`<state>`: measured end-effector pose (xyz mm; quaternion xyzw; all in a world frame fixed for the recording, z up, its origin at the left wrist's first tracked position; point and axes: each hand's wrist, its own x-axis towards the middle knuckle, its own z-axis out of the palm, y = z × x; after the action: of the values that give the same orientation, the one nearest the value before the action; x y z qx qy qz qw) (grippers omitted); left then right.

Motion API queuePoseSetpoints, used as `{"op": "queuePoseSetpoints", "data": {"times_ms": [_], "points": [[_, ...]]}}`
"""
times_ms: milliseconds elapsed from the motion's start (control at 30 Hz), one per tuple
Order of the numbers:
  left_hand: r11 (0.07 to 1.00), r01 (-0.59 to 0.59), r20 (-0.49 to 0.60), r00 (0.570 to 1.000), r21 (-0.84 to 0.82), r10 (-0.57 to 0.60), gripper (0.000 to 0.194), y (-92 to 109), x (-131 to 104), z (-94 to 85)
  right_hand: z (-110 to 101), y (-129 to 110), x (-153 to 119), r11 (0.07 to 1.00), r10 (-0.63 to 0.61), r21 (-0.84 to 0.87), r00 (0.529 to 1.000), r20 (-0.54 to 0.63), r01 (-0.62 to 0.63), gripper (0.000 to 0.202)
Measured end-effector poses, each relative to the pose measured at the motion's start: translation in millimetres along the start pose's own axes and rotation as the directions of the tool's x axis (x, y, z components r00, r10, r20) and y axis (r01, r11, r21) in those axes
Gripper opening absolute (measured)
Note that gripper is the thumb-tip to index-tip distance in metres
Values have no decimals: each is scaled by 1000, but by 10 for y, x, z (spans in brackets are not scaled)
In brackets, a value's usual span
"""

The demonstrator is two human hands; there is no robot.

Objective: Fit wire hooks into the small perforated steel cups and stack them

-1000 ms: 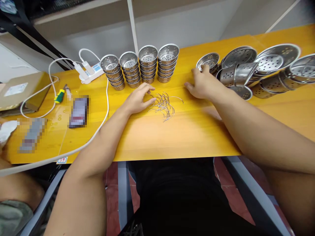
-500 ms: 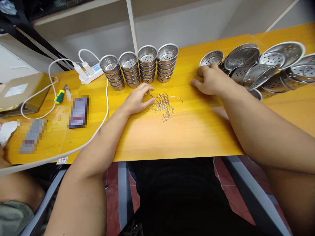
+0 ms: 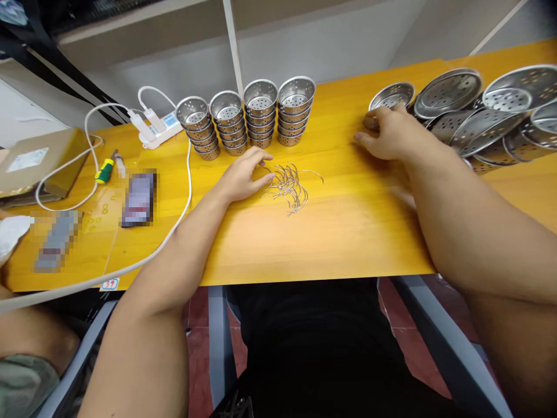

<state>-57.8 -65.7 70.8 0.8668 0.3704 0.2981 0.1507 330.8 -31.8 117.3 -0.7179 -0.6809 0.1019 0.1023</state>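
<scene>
My left hand (image 3: pixel 244 176) rests on the table with thumb and fingers apart, its tips at the edge of a loose heap of thin curved metal wires (image 3: pixel 292 188). At the right, my right hand (image 3: pixel 387 132) lies with bent fingers against the left side of a perforated metal cup (image 3: pixel 394 96); its thumb stands apart. That cup leads a jumble of tipped and nested perforated metal cups (image 3: pixel 450 93), partly hidden behind my right hand and forearm. Four neat stacks of like cups (image 3: pixel 296 96) stand upright beyond my left hand.
Toward the left are a power strip (image 3: pixel 159 134) with a white cable (image 3: pixel 190 174), a screwdriver (image 3: pixel 104 171), blurred-out flat objects (image 3: pixel 139 199) and a cardboard box (image 3: pixel 47 162). A wall (image 3: pixel 304 40) closes the back. Another person's leg (image 3: pixel 35 331) shows at lower left.
My right hand has moved to the right, and the jumbled cups have shifted right along with it. My left hand, the wires and the four stacks have stayed in place.
</scene>
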Motion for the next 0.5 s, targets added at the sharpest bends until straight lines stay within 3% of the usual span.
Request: {"op": "queuePoseSetpoints", "data": {"times_ms": [333, 500], "points": [[1000, 8, -4, 1000, 9, -8, 37, -16, 1, 5, -16, -90, -11, 999, -31, 3, 981, -192, 32, 50], [1000, -18, -17, 1000, 9, 18, 37, -28, 0, 13, -54, -116, -9, 999, -37, -18, 952, -303, 32, 49]]}}
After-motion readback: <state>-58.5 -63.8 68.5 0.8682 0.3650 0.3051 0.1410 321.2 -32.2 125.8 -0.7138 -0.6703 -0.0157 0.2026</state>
